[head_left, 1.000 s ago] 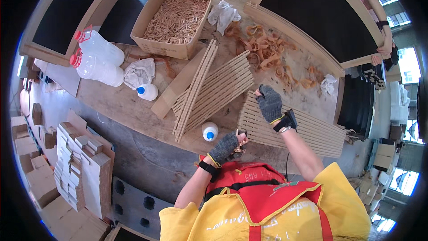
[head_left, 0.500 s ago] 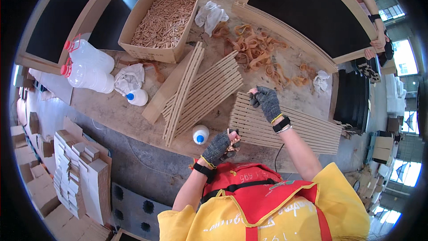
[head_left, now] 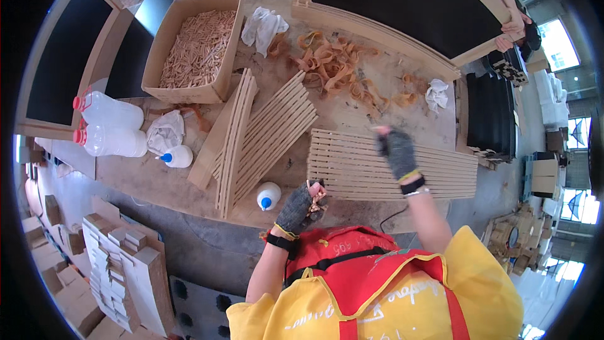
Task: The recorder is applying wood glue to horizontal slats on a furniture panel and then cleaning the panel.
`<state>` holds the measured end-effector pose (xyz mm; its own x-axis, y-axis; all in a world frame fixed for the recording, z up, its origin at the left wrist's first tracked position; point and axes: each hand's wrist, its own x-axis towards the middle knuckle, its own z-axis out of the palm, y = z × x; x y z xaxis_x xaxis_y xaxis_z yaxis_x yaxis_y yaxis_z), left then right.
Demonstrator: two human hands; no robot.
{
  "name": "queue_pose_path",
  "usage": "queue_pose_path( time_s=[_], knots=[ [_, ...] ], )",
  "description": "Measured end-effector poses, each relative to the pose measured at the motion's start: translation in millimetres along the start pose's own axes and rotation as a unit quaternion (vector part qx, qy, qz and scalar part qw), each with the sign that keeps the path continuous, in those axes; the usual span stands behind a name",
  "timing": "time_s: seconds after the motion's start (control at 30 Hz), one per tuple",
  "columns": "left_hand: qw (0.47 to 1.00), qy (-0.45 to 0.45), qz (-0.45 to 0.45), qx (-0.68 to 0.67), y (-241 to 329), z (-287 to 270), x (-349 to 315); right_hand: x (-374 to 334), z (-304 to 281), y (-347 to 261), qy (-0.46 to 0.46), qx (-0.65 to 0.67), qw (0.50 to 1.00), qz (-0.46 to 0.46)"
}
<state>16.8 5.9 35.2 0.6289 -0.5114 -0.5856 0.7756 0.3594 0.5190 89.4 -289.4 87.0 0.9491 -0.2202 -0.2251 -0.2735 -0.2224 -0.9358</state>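
Observation:
My left hand [head_left: 298, 209], in a grey fingerless glove, is closed around a bunch of small wooden dowels [head_left: 318, 201] close to my apron. My right hand [head_left: 397, 152], gloved the same way, hangs over a row of pale wooden slats [head_left: 352, 162] lying side by side. Motion smears its fingers, and whether they hold anything does not show. A second, slanted group of slats [head_left: 274, 132] lies left of that row, with a few more slats [head_left: 235, 151] across its left end. Beside my left hand stands a white glue bottle [head_left: 268, 192] with a blue cap.
A cardboard box [head_left: 154, 66] full of dowels stands at the back left. Nearby are clear jugs [head_left: 116, 141], another glue bottle [head_left: 178, 157] and a white rag [head_left: 166, 131]. Orange-brown strips [head_left: 333, 63] lie mid-table. Another person's hands [head_left: 513, 28] hold a black-panelled wooden frame [head_left: 402, 6].
My right hand has moved down and toward the right, over the slats. My left hand keeps hold of the dowels. The whole view has shifted, with the tabletop things now further left.

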Motion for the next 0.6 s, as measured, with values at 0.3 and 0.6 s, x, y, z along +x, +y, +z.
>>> queue_pose_path(
  time_s=[0.3, 0.6],
  knots=[
    [0.999, -0.026, -0.017, 0.043, 7, 11, -6, -96, -261, 72, 0.488, -0.638, 0.595, 0.022],
    [0.977, -0.081, -0.046, 0.194, 13, 43, 4, -83, -15, -10, -0.158, -0.157, 0.965, -0.139]
  ],
)
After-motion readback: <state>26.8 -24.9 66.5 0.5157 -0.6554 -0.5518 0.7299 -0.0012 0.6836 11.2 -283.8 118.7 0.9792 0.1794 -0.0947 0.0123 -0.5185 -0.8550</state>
